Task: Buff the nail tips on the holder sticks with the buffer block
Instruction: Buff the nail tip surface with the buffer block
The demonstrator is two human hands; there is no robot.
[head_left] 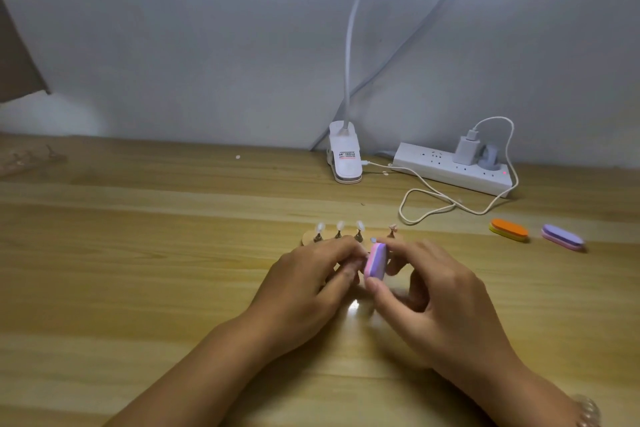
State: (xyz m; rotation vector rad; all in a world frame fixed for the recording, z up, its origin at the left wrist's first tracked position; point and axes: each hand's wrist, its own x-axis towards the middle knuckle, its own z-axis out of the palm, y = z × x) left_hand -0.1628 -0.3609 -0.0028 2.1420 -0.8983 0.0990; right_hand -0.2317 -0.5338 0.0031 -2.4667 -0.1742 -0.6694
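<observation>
A wooden holder base (306,236) lies on the table with several sticks standing in it, three of them carrying pale nail tips (340,226). My right hand (440,298) grips a pink and purple buffer block (375,262) between thumb and fingers. The block stands on edge against a small nail tip (373,240). My left hand (311,284) pinches that tip's holder stick just left of the block; the stick itself is hidden by my fingers.
An orange and yellow buffer (509,229) and a purple and pink buffer (562,237) lie at the right. A white clip lamp (344,158), a power strip (453,168) with a charger and a looping cable (433,204) sit behind the holder.
</observation>
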